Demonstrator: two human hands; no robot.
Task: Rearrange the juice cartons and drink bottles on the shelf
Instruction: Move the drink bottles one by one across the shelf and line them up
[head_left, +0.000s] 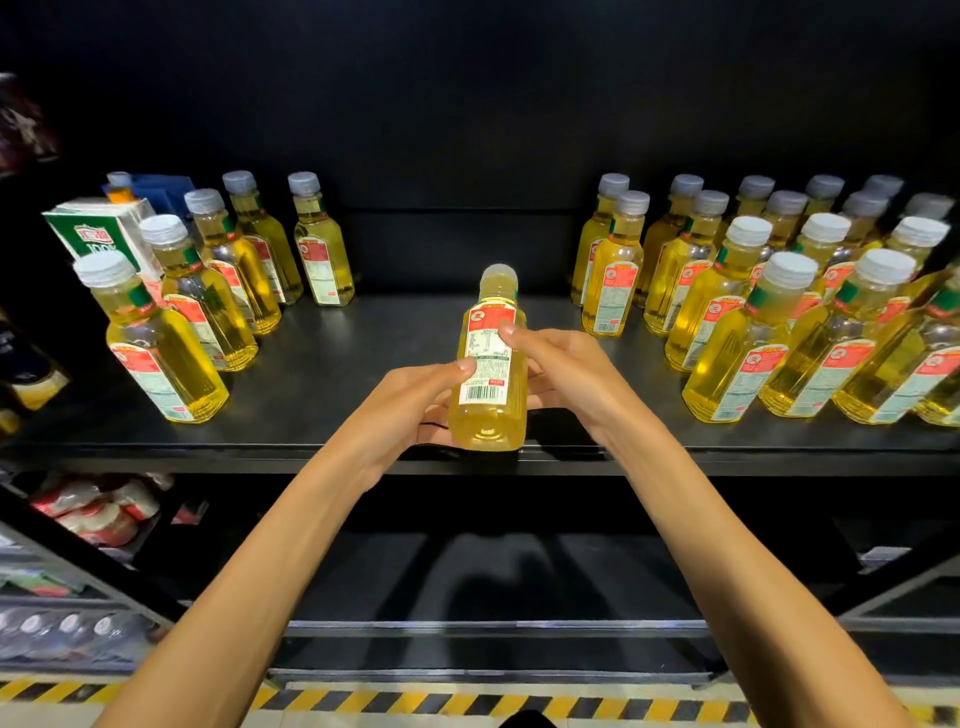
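Held item: one yellow clear-plastic drink bottle (487, 332) with a pale screw cap and a red-and-white label.

- It sits between both grips, over the front middle of the black metal shelf (395, 332).
- Left grip (415, 410): closed around the lower body from the left, thumb on the label.
- Right grip (556, 364): closed around the body from the right, thumb higher on the label.
- Neither grip is nearer; the bottle is shared.

Key relation: the bottle's long axis runs away from the grips, cap toward the shelf back and base toward the person. It is tipped, not upright. Cannot tell whether the base touches the shelf.

Surroundings:
- Left of the grips, well apart: a short row of matching yellow bottles (156, 343), with a green-and-white juice carton (98, 234) behind them.
- Right of the grips: a larger block of matching yellow bottles (779, 338).
- Directly ahead of the grips: bare shelf between the two groups.

Judgement: the bottle needs righting onto its base before it is set down. Either group is about equally reachable.
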